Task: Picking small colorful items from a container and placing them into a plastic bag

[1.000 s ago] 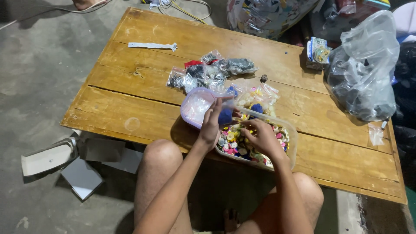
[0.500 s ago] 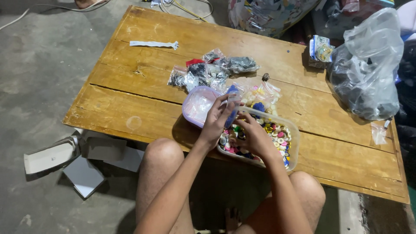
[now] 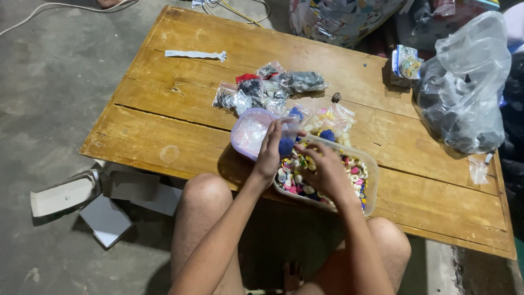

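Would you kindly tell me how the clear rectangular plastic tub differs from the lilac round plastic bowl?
The clear rectangular plastic tub is long with straight sides; the lilac round plastic bowl is curved and smaller. The tub is packed with many-coloured small buttons; the bowl holds something pale, too blurred to name. The right hand reaches into the tub, while the left hand rests at the bowl's near rim. Both sit on the wooden table, touching.

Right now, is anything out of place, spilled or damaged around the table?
Nothing looks spilled: the buttons stay inside the clear tray under the right hand. Off the table, torn cardboard pieces lie scattered on the floor, and a white paper strip lies alone.
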